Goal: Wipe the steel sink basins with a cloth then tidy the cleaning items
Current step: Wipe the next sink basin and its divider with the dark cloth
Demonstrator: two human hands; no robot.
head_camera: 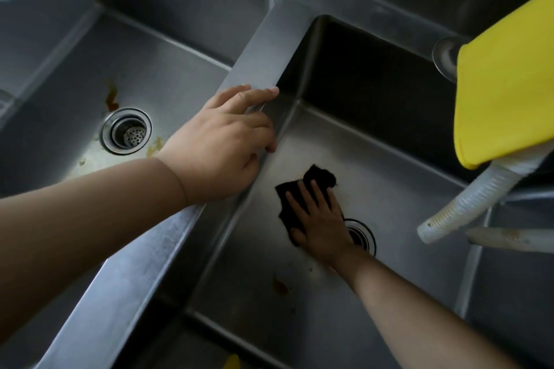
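Note:
Two steel sink basins lie side by side, split by a flat steel divider [168, 252]. My left hand [223, 144] rests on that divider, fingers straight, thumb over its right edge. In the right basin [398, 189] my right hand [320, 219] presses a dark cloth [317, 175] flat on the floor, just left of the drain [364, 235]. Fingers are spread and straight on the cloth. The left basin [186, 81] has a strainer drain [127, 131] with brown and yellow stains beside it. A brown stain [280, 286] marks the right basin floor near my forearm.
A yellow cloth [506, 81] hangs over a tap at the upper right, above the right basin. A white ribbed hose [467, 204] and a pale pipe [509, 238] stick out over the basin's right side. A small yellow item [232, 362] shows at the bottom edge.

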